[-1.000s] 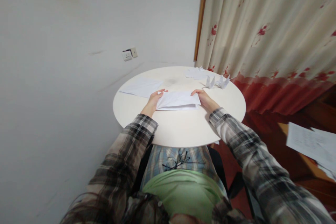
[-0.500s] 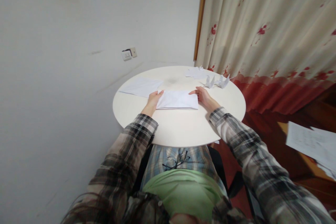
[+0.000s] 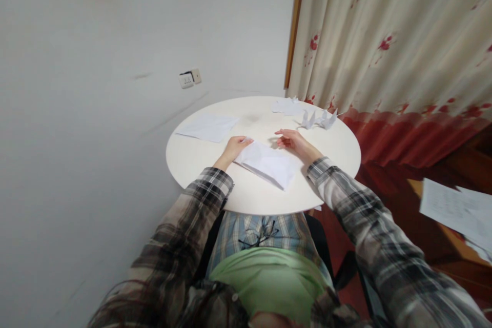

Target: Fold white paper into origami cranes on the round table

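A folded sheet of white paper lies slanted on the round white table, its near right corner pointing towards me. My left hand pinches the paper's far left corner, thumb on top. Just beyond the paper's far edge, my right hand hovers or rests with its fingers loosely apart, holding nothing. Whether its underside touches the table I cannot tell.
Flat white paper lies at the table's left. Two folded paper cranes stand at the right, with more paper pieces behind. Printed sheets lie on a surface at the lower right. A wall socket is on the left.
The folded paper has turned clockwise, its right end swinging towards me. My right hand has let go of it, while my left hand keeps its hold and has shifted slightly right.
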Available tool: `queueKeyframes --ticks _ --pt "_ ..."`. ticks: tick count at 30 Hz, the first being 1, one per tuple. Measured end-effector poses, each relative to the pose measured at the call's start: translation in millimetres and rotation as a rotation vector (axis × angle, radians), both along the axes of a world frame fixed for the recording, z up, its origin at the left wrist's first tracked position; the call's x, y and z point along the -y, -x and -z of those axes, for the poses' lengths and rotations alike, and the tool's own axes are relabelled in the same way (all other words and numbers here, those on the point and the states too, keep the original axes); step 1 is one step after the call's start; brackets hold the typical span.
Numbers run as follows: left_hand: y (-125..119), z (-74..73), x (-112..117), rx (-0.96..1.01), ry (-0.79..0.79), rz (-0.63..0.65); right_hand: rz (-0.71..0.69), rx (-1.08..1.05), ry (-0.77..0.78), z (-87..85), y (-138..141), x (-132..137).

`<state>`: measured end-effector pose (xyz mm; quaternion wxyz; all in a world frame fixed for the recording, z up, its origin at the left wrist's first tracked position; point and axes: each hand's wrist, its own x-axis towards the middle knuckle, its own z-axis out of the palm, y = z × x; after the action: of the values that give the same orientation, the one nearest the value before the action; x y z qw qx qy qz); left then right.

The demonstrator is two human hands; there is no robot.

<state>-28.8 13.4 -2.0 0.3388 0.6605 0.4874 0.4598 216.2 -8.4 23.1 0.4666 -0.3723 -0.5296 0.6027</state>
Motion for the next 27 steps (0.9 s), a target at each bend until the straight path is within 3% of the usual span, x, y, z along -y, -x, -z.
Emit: queueKeyframes --ticks 6,13,16,19,23,27 --pt "-13 1.2 5 -0.069 -0.028 0.176 -0.072 0.135 -0.096 5.4 14 5" --pt "-27 -3.7 18 -0.004 -0.073 0.23 -0.219 0.202 -0.181 10.3 30 5" --pt "-28 -8.1 20 0.059 -0.055 0.13 -0.16 0.178 -0.162 15.5 34 3" --pt "-26 -11.8 21 0.161 -0.042 0.033 -0.014 0.104 -0.137 19.1 33 -1" --pt "-22 -11.9 21 0.397 -0.007 0.008 0.142 0.027 -0.135 17.4 30 -1" --pt "-20 -9.9 20 0.485 0.049 0.023 0.109 -0.009 -0.11 13.7 33 4"
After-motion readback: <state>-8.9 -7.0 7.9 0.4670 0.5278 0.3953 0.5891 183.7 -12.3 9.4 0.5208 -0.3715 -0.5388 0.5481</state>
